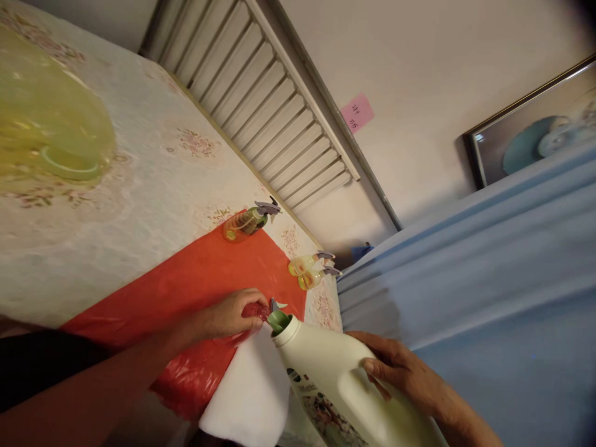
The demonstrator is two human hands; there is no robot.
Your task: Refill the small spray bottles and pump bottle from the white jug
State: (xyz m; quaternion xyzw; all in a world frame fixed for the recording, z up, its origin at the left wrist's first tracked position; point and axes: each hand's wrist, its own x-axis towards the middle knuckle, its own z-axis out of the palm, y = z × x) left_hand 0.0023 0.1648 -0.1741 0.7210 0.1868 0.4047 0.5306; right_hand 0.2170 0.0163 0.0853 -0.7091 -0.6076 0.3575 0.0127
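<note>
My left hand [249, 310] is closed around a small see-through reddish bottle [256, 312], mostly hidden by the fingers. At its mouth sits a green funnel [278, 320], right against the neck of a large pale jug [321, 354]. The jug is tilted toward the funnel, and its printed label faces me. Fingers of my right hand [395, 363] wrap its handle. I cannot make out any liquid flowing. Just behind the funnel shows a grey spray head [275, 304]. Beneath my left hand spreads a red plastic sheet [195, 273].
A spray bottle [246, 223] stands on the sheet's far edge, with two yellowish spray bottles [307, 270] farther right. A white padded-looking item [249, 391] lies below the jug's neck. A big yellow-green translucent container [51, 112] occupies the left of the flowered tablecloth [153, 205]. A radiator [261, 93] lines the wall.
</note>
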